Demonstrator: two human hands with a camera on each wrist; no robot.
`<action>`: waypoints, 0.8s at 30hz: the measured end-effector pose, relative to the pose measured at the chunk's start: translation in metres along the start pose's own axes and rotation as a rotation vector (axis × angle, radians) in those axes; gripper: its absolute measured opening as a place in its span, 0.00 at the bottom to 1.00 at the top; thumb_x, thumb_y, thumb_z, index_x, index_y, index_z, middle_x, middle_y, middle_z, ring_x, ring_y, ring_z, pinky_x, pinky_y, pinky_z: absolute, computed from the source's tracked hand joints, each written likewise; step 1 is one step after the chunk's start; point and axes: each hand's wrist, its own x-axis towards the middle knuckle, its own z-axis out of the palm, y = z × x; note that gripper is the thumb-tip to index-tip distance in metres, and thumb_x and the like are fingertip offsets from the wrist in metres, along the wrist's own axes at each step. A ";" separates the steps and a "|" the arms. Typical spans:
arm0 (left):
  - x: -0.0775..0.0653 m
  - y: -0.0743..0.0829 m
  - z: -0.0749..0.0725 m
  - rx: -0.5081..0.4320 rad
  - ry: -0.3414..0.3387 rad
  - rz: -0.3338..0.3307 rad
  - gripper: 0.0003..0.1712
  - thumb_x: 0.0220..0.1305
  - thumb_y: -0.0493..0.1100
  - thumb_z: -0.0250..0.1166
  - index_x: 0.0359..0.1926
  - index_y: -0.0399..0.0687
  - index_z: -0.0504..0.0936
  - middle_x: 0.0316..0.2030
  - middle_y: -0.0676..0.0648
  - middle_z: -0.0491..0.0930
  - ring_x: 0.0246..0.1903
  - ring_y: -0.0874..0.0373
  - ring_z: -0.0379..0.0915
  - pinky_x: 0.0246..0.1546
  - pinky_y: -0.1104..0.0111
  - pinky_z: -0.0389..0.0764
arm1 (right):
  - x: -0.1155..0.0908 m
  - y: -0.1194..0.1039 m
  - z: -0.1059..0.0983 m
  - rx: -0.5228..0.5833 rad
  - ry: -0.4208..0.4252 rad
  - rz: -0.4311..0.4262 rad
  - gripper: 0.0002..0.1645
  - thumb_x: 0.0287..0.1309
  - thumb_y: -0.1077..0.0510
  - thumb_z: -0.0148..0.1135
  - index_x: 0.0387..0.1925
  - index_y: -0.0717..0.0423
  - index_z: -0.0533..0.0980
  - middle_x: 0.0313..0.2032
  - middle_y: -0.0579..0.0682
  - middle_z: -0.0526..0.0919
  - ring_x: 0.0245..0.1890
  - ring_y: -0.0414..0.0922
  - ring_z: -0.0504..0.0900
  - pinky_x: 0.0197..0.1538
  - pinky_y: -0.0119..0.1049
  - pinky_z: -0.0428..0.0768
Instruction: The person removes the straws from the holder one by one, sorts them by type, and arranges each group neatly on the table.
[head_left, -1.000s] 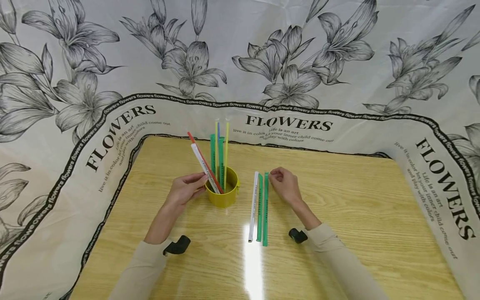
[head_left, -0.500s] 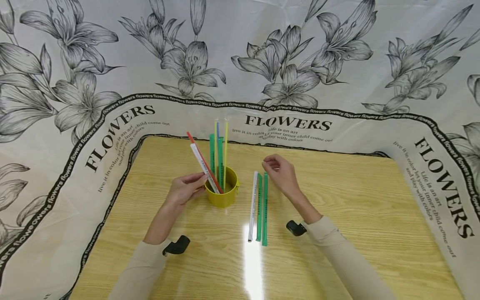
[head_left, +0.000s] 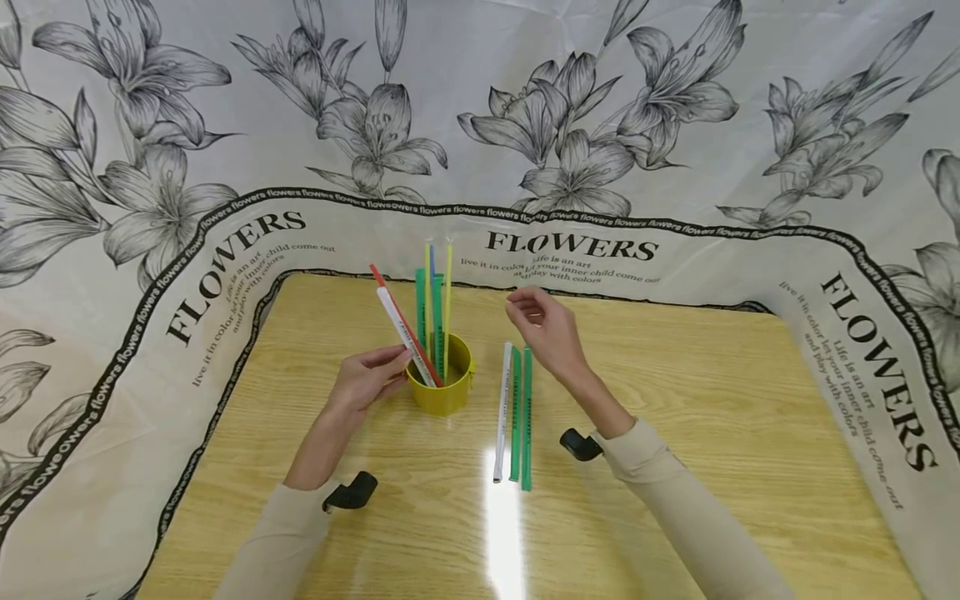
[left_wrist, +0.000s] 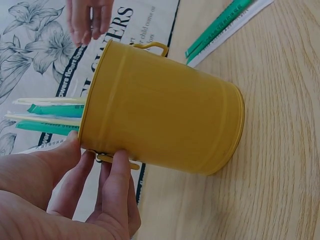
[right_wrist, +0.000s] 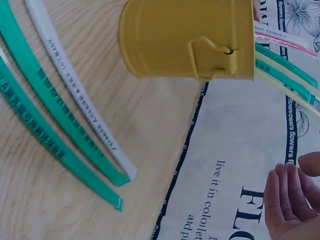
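A yellow metal bucket [head_left: 441,398] stands upright on the table, with several straws leaning in it. My left hand [head_left: 367,379] grips its rim on the left side, the thumb at the edge and the fingers by a small handle, plain in the left wrist view. Among the straws are a red straw [head_left: 377,273], a white-wrapped straw [head_left: 393,311] and green-wrapped ones. My right hand [head_left: 551,329] is raised to the bucket's right, fingers loosely bent and holding nothing. Below it lie a white-wrapped straw [head_left: 503,412] and two green-wrapped straws [head_left: 527,421], side by side.
The wooden table [head_left: 697,442] spreads around the bucket, with a bright reflection near its front. A white cloth [head_left: 420,225] printed with flowers and lettering rises along the back and both sides. Each wrist carries a black camera mount [head_left: 350,492].
My right hand has lifted away from the far end of the loose straws, moving up and left toward the bucket. The left hand, bucket and straws stay as they were.
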 end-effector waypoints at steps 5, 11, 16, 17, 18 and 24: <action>-0.001 0.001 0.000 0.000 0.001 -0.001 0.24 0.70 0.41 0.70 0.63 0.37 0.81 0.54 0.42 0.83 0.48 0.59 0.84 0.57 0.64 0.83 | 0.003 -0.010 0.006 0.034 -0.001 -0.050 0.11 0.72 0.60 0.64 0.49 0.63 0.82 0.43 0.60 0.85 0.44 0.53 0.84 0.50 0.47 0.86; -0.001 0.000 0.001 0.000 -0.003 -0.006 0.23 0.70 0.40 0.70 0.63 0.36 0.81 0.57 0.39 0.82 0.51 0.56 0.83 0.57 0.64 0.83 | 0.006 -0.022 0.014 0.058 -0.004 -0.089 0.12 0.71 0.61 0.64 0.50 0.64 0.81 0.43 0.61 0.85 0.44 0.54 0.84 0.50 0.48 0.86; -0.001 0.001 0.001 -0.004 0.002 0.001 0.23 0.70 0.40 0.69 0.63 0.36 0.81 0.51 0.44 0.85 0.44 0.62 0.84 0.58 0.63 0.83 | 0.009 -0.032 0.022 0.057 -0.007 -0.122 0.12 0.71 0.62 0.64 0.52 0.63 0.81 0.43 0.57 0.86 0.44 0.50 0.84 0.49 0.42 0.87; -0.001 0.001 0.001 -0.004 0.001 0.003 0.24 0.70 0.40 0.69 0.63 0.35 0.81 0.50 0.45 0.85 0.43 0.64 0.83 0.57 0.63 0.83 | 0.009 -0.033 0.023 0.059 -0.007 -0.128 0.12 0.71 0.62 0.64 0.52 0.63 0.81 0.43 0.57 0.86 0.43 0.50 0.84 0.49 0.41 0.87; -0.001 0.001 0.001 -0.003 0.002 0.004 0.23 0.70 0.40 0.69 0.63 0.35 0.81 0.49 0.46 0.85 0.41 0.65 0.83 0.57 0.63 0.83 | 0.010 -0.035 0.025 0.062 -0.010 -0.136 0.12 0.71 0.62 0.64 0.52 0.63 0.81 0.43 0.57 0.85 0.43 0.49 0.84 0.49 0.40 0.87; 0.000 0.000 0.001 -0.002 0.003 0.001 0.23 0.71 0.39 0.69 0.63 0.35 0.81 0.48 0.48 0.85 0.41 0.65 0.84 0.59 0.61 0.82 | 0.012 -0.042 0.039 0.085 -0.028 -0.169 0.12 0.70 0.63 0.64 0.52 0.63 0.81 0.43 0.56 0.86 0.43 0.49 0.84 0.48 0.39 0.87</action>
